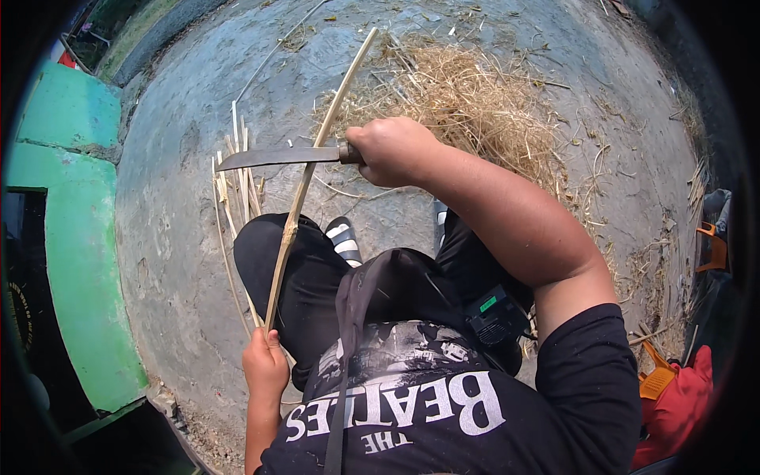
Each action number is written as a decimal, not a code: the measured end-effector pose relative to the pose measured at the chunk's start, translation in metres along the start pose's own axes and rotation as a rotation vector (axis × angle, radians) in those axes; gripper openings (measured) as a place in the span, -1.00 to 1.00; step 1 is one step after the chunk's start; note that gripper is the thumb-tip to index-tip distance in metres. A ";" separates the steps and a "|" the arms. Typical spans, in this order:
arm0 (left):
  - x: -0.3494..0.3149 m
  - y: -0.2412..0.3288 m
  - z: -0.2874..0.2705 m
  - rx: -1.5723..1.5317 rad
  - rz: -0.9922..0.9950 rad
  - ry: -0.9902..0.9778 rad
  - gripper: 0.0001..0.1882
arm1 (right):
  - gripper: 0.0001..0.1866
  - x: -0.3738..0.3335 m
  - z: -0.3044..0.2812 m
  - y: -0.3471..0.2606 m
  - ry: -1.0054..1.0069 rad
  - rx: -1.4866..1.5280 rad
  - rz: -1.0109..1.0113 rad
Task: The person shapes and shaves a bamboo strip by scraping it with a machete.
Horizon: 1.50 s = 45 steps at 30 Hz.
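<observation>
My right hand (393, 150) is closed round the short handle of a knife (277, 157) with a long, slightly curved blade pointing left. The blade lies across a long pale bamboo strip (298, 198), touching or very close to it. Down by my left thigh, my left hand (266, 366) grips the strip's lower end with the thumb on top. From there the strip slants up and away past my knee, its far end raised beyond the blade. A rough joint shows partway along it. Several thinner bamboo strips (244, 190) stand or lean just left of my knee.
A heap of curly shavings (483, 99) covers the concrete ground (170, 237) ahead to the right. At the left stands a green wall (79, 261). A red cloth (681, 404) and an orange item (712, 247) lie at the right. A black device (496, 315) rests at my lap.
</observation>
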<state>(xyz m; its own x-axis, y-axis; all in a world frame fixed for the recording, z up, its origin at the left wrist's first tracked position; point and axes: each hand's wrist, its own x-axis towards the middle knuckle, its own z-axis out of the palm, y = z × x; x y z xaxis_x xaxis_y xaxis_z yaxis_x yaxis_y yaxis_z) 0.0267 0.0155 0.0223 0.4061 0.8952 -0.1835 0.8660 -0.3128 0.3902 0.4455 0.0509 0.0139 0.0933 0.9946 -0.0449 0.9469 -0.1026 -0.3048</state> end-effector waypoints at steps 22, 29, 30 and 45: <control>0.005 0.001 0.017 0.132 0.041 0.141 -0.76 | -0.81 0.008 0.020 -0.008 -0.057 0.047 -0.091; 0.000 -0.006 0.026 0.159 0.075 0.202 -0.76 | -0.86 0.012 0.022 0.000 0.136 0.103 -0.064; 0.002 -0.004 0.026 0.154 0.074 0.194 -0.77 | -0.84 0.013 0.025 0.008 0.106 0.108 -0.013; -0.005 -0.007 0.016 0.158 0.051 0.153 -0.74 | -0.77 0.008 0.021 -0.014 -0.080 0.092 -0.066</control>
<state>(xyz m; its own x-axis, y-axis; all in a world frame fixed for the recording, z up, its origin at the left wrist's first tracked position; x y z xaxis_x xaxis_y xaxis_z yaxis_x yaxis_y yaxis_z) 0.0230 0.0086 0.0062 0.4122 0.9108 -0.0234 0.8850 -0.3942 0.2476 0.4268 0.0597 -0.0021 0.0034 0.9953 -0.0967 0.9176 -0.0415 -0.3954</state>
